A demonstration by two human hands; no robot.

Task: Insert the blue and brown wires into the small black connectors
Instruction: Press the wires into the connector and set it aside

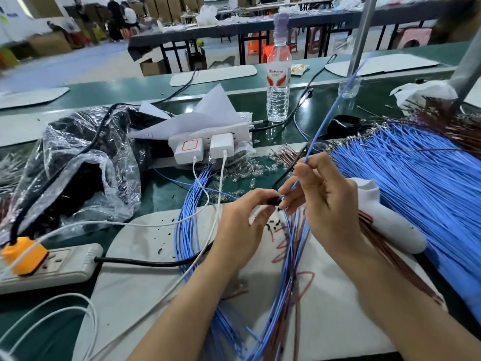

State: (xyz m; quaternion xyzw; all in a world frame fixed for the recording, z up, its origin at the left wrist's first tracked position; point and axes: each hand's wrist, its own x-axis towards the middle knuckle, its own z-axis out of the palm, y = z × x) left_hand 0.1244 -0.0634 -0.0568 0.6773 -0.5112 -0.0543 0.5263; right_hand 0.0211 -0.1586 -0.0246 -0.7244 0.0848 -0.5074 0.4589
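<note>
Left fingers point(261, 205) pinch black connector point(273, 201); right fingers point(287, 195) pinch blue wire point(335, 102), seemingly touching it

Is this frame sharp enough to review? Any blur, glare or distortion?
Head view: left hand, right hand, black connector and blue wire read sharp at centre; wide-angle lens bows the far benches and smears the corners; clear plastic bag shows glare; lighting even, shadows faint.
</note>
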